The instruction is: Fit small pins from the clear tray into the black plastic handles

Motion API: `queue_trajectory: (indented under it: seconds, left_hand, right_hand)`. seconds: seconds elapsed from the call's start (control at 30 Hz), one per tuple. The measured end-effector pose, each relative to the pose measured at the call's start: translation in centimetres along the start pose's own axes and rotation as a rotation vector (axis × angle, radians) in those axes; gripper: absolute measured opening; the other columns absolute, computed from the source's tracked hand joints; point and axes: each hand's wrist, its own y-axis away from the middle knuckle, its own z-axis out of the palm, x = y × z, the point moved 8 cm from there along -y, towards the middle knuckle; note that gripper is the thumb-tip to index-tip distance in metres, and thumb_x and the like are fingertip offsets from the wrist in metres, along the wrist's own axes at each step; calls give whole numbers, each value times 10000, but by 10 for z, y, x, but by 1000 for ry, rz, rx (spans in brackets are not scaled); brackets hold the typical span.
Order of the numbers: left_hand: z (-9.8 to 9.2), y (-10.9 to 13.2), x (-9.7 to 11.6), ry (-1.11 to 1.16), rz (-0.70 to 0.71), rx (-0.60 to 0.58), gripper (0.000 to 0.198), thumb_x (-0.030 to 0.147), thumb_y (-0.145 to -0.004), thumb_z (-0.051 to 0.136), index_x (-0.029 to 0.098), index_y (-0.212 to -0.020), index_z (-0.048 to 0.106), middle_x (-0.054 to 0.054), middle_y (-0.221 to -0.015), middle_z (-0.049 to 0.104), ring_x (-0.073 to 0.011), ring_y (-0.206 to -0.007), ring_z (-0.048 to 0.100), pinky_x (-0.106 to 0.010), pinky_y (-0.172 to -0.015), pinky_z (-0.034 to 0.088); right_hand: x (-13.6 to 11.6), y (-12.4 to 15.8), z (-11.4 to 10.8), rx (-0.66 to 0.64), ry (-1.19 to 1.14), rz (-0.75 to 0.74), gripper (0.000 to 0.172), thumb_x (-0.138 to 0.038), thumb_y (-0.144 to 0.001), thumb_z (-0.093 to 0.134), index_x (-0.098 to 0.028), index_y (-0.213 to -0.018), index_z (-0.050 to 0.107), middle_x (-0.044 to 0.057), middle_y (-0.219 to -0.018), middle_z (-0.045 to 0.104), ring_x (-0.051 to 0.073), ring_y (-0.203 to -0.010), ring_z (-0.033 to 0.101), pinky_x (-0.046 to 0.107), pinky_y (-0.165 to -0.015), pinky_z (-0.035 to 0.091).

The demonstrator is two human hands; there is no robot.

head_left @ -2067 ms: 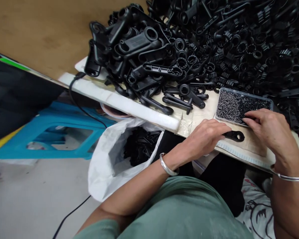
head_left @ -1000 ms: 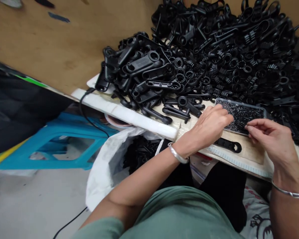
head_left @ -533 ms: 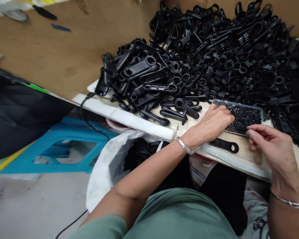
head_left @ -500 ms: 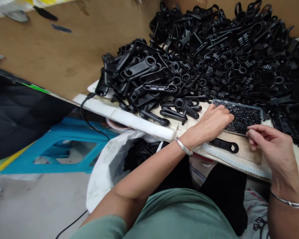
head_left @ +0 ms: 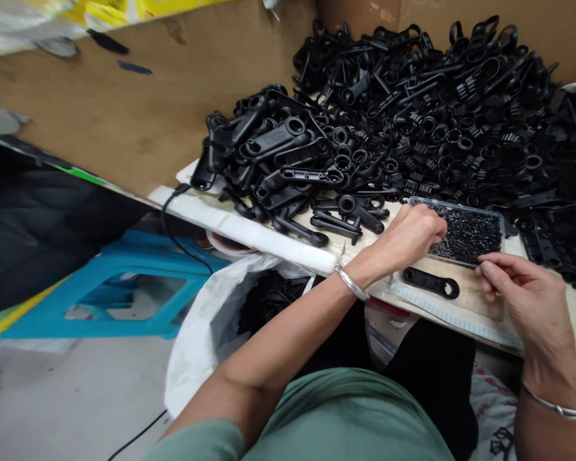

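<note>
My left hand [head_left: 413, 235] is at the left part of a shallow clear plastic box [head_left: 502, 224] full of small black pieces [head_left: 470, 232]. Its fingers are curled together, and their tips are hidden. By the box's near right corner, my right hand [head_left: 528, 291] has thumb and forefinger pinched, the other fingers bent in. Whatever either hand holds is too small or hidden to tell. Between the hands and nearer to me, a black plastic lever-shaped part [head_left: 431, 282] with a toothed ring at its right end lies flat on a board [head_left: 480, 301].
Behind the box rises a large heap of black plastic rings and arms [head_left: 441, 121]. Similar lever parts [head_left: 278, 153] are piled at the left. A white foam strip [head_left: 249, 224] edges the table. Below stand an open white sack [head_left: 196, 339] and a blue stool [head_left: 125, 282].
My left hand has drawn back slightly from over the box toward its left side. The right hand stays pinched at the corner. The view has shifted a little.
</note>
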Motion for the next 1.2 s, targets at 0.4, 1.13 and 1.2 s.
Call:
queue_trajectory:
  seconds: [0.4, 1.13, 1.2]
  left_hand:
    - [7, 32, -20, 1323, -450, 249, 102, 8, -778, 677, 93, -829, 701, -37, -808, 742, -134, -751, 735, -281, -762, 610]
    - [15, 60, 19, 1659, -482, 151, 274, 170, -697, 882, 88, -900, 716, -38, -800, 749, -115, -709, 721, -238, -711, 607]
    - [15, 60, 20, 1650, -474, 160, 282, 183, -683, 891, 90, -885, 717, -30, -786, 744, -110, -702, 716, -227, -699, 605]
  right_hand:
    - [-16, 5, 29, -42, -287, -19, 218, -307, -737, 841, -196, -899, 746, 67, -880, 763, 149, -665, 687, 253, -544, 579]
    - [-44, 26, 41, -74, -296, -206, 130, -300, -725, 845, -259, -788, 739, 24, -918, 649, 150, -822, 626, 270, -673, 554]
    - [-46, 28, 39, -48, -259, -224, 112, -292, -733, 837, -258, -790, 746, 30, -911, 651, 154, -818, 627, 274, -659, 547]
